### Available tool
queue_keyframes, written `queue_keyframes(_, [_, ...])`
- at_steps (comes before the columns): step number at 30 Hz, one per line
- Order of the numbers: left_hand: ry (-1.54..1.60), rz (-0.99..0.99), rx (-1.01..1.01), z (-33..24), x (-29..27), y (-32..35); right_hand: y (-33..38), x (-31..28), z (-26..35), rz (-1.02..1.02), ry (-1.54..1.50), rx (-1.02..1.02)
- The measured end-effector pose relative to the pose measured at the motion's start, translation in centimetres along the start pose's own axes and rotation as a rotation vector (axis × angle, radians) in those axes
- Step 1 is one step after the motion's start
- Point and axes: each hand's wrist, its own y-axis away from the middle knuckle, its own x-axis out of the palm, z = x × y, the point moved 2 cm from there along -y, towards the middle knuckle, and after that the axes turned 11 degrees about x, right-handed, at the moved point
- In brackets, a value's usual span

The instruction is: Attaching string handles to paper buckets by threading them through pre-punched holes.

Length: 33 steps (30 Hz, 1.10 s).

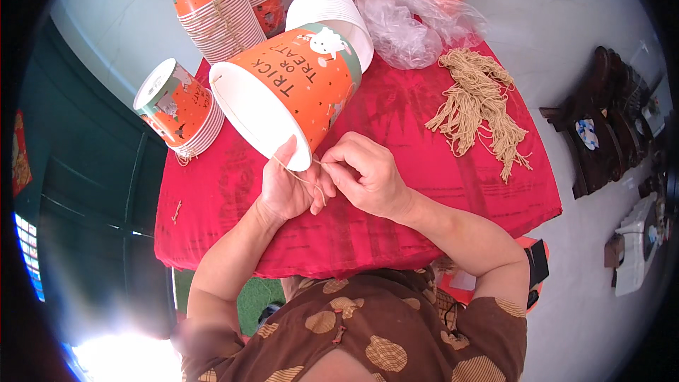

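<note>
Head view: we hold an orange paper bucket [293,85] tilted at the counter [453,191] centre. Left hand [286,187] grips its rim at 6 o'clock; right hand [368,173] pinches a tan string [300,177] at the rim. Handle looks unfinished. Strung stacks [212,7] sit at 11 o'clock, a loose string bundle [477,106] at 2 o'clock, so more is left.
</note>
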Motion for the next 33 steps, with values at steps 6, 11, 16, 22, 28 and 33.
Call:
queue_keyframes(6, [-0.005, -0.002, 0.001, 0.1, -0.1, 0.0, 0.1, -0.1, -0.1, 0.012, -0.016, 0.018])
queue_keyframes(11, [-0.031, 0.007, 0.005, 0.1, -0.3, 0.0, 0.2, 0.1, -0.1, 0.006, -0.019, 0.016])
queue_keyframes(16, [-0.037, -0.046, -0.029, 0.1, 0.4, -0.2, 0.4, 0.4, -0.5, 0.000, -0.093, 0.121])
queue_keyframes(22, [-0.072, 0.030, 0.016, 0.6, -0.7, -0.2, 0.4, 0.4, -0.4, 0.031, -0.263, 0.329])
queue_keyframes(28, [-0.235, -0.136, 0.121, 0.6, 0.0, -0.3, 0.4, 0.7, -1.7, 0.144, -0.699, 0.591])
queue_keyframes(33, [-0.326, -0.210, 0.233, 0.4, -0.1, -0.3, 0.1, 0.4, -1.4, 0.203, -0.775, 0.626])
